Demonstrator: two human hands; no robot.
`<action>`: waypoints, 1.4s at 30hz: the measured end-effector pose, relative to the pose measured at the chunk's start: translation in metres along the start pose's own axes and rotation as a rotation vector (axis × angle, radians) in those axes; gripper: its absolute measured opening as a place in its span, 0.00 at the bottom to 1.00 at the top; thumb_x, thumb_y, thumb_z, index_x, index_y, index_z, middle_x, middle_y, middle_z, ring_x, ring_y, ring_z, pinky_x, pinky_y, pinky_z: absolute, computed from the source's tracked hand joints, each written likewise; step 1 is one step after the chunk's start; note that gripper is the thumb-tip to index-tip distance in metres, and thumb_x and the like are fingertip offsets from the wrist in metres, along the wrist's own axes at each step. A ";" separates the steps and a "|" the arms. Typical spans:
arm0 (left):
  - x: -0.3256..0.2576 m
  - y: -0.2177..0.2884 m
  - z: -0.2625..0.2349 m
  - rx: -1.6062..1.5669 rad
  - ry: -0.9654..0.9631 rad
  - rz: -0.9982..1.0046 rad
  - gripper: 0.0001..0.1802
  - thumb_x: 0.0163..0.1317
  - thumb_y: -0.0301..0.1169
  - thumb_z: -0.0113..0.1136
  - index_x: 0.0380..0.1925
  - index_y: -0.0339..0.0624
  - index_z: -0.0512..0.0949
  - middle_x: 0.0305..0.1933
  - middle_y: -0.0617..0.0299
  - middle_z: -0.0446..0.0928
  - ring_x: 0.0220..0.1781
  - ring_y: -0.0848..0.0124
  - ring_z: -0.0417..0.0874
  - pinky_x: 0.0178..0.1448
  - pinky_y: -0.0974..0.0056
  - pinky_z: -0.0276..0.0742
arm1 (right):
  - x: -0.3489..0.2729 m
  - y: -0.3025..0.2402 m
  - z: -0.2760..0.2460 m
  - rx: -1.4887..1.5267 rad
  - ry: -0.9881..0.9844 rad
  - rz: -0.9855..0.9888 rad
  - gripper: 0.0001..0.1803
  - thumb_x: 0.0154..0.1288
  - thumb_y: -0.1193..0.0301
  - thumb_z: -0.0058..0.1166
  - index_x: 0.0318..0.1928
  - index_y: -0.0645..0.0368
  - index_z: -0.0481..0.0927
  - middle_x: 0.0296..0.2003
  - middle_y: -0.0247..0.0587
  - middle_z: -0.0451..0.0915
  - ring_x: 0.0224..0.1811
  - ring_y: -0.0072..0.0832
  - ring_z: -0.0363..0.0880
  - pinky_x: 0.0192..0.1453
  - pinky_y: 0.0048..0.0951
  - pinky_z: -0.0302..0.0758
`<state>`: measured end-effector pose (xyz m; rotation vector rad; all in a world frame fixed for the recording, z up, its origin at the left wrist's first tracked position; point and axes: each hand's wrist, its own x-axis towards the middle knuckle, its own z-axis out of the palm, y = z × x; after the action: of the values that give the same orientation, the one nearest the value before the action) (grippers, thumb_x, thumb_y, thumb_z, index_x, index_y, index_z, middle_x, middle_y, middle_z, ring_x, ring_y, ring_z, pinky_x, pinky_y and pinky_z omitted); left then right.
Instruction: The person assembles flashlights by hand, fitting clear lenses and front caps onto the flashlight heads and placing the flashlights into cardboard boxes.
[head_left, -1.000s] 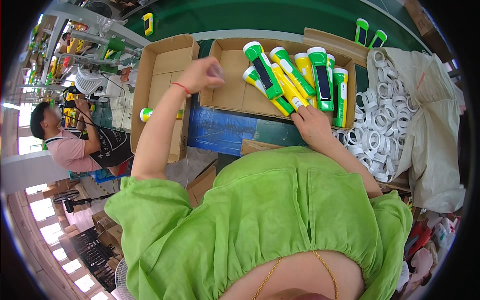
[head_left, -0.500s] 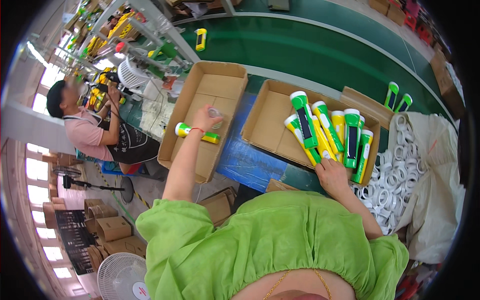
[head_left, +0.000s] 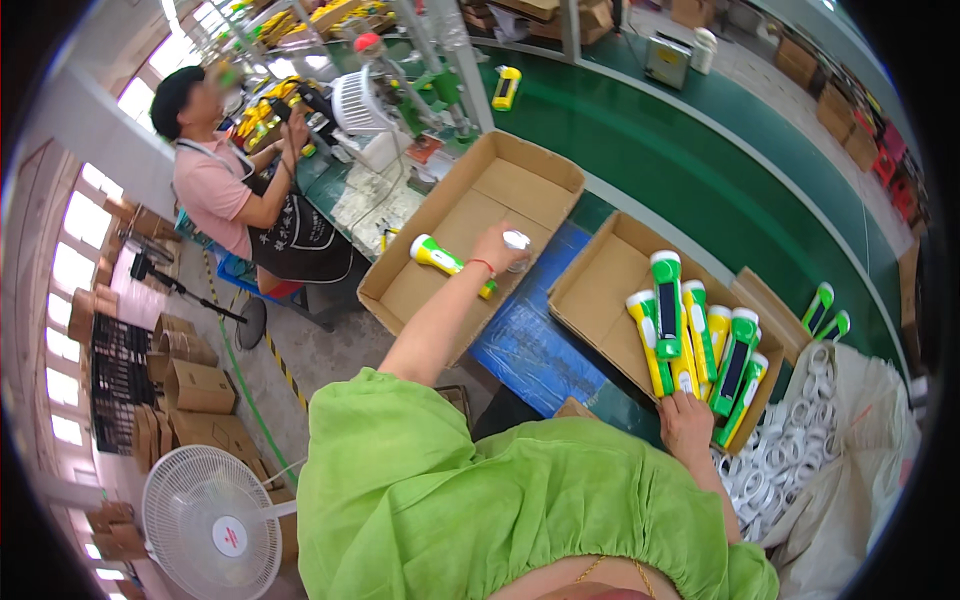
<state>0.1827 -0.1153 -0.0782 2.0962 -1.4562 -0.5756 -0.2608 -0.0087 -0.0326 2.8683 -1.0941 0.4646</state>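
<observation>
My left hand [head_left: 491, 250] is over the left cardboard box [head_left: 404, 309], its fingers closed around a small clear, silvery round cup-shaped piece [head_left: 517, 241]. Beneath that wrist, a green, white and yellow flashlight [head_left: 436, 254] lies in the box, partly covered by my arm. In the right cardboard box [head_left: 590, 290], several green, white and yellow flashlights lean in a bunch, some with dark panels. At the near rim, my right hand [head_left: 687, 428] is closed on the tail end of a yellow flashlight [head_left: 684, 368]. Its fingertips are partly hidden.
Blue sheeting [head_left: 545, 335] covers the table between the boxes. White rings [head_left: 775, 450] fill a pale sack [head_left: 860, 440] at right. Beyond runs a green conveyor belt [head_left: 610, 135] carrying a yellow flashlight [head_left: 507, 88]. A co-worker [head_left: 215, 185] sits at left; a white fan [head_left: 215, 520] stands lower left.
The view has swung, so boxes and table appear farther right and lower. My left hand keeps the clear round piece over the left box. My right hand stays at the flashlights.
</observation>
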 end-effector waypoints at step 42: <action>-0.020 0.010 0.010 0.064 0.078 0.096 0.20 0.49 0.35 0.69 0.43 0.46 0.76 0.37 0.44 0.80 0.40 0.47 0.82 0.44 0.50 0.77 | 0.305 -0.040 0.131 -0.061 -0.001 -0.478 0.13 0.55 0.68 0.48 0.40 0.57 0.80 0.45 0.45 0.79 0.60 0.37 0.69 0.63 0.39 0.65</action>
<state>0.1631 -0.1007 -0.0784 2.0606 -1.5393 -0.4110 0.0157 -0.1934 -0.0663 2.9288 -0.3830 0.3879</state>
